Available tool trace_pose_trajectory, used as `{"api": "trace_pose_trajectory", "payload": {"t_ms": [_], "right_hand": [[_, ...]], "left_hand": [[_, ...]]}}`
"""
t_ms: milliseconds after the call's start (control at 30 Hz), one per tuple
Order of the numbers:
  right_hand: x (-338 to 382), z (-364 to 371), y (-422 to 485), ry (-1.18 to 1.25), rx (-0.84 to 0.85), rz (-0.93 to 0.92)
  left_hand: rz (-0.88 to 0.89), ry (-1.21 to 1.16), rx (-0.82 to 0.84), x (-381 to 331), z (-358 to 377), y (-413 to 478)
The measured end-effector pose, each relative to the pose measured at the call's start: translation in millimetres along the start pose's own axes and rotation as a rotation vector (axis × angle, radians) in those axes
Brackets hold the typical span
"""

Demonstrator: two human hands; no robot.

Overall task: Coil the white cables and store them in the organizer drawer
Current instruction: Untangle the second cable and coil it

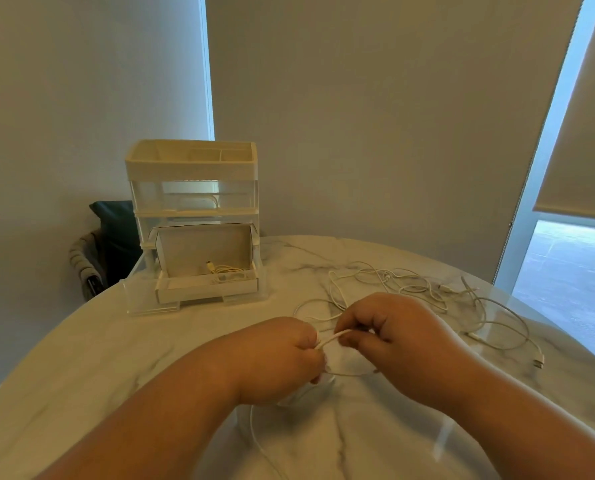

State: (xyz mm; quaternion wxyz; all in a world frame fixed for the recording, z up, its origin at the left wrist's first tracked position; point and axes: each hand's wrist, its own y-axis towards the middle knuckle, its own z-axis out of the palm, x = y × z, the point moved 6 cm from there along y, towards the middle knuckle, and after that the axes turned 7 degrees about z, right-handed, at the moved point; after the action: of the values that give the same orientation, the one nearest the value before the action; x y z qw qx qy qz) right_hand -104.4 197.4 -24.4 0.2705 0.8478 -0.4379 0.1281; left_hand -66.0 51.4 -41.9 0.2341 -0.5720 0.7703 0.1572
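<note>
Marble bench (116, 358): across whole near half of view. On it, far left: organizer (192, 188), clear-walled, divided tray on top. Near centre: left hand (278, 358) and right hand (393, 337), close together, knuckles up. Lower drawer (206, 287) of organizer: pulled out toward near side. Right of centre, beyond the hands: loose cables (393, 282), tangled, spreading toward right edge, not yet coiled.

Btwn the two grips: held cable (334, 337), short taut stretch. Left grip curled round it, pinching a bunched part. Right grip pinching same strand at fingertips. Below the hands, a thin loop; from there a tail trailing toward near edge. In drawer, right side: stored cable (225, 271), already wound, one plug showing. At right, well apart from hands: USB plug (538, 362) of one loose cable.

Step in hand, prob.: winding a further cable, early turns only, w/ one loop visible and long tail left. Next move calls for holding left pinch fixed on the bundle, feeding tail w/ right in even turns, no kinks. Then carrying coil far left to open drawer, beside stored cable. Risk of tail snagging on tangle; worth lifting clear.
</note>
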Motion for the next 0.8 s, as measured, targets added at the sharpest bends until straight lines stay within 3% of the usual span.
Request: {"api": "trace_pose_trajectory", "payload": {"t_ms": [167, 333, 533, 800], "right_hand": [[-36.1, -23.7, 9.6, 0.092, -0.134, 0.137], [-39.0, -14.0, 10.4, 0.208, -0.106, 0.203], [-18.6, -12.5, 3.7, 0.207, -0.120, 0.171], [21.9, -4.6, -8.9, 0.193, -0.231, -0.053]], "left_hand": [[-0.027, -0.206, -0.134, 16.1, -15.4, -5.6], [0.059, -0.357, -0.269, 14.7, -24.1, -3.7], [0.035, -0.489, -0.232, 19.2, -14.7, -1.1], [0.122, -0.261, -0.329, 2.6, -20.6, -4.7]]}}
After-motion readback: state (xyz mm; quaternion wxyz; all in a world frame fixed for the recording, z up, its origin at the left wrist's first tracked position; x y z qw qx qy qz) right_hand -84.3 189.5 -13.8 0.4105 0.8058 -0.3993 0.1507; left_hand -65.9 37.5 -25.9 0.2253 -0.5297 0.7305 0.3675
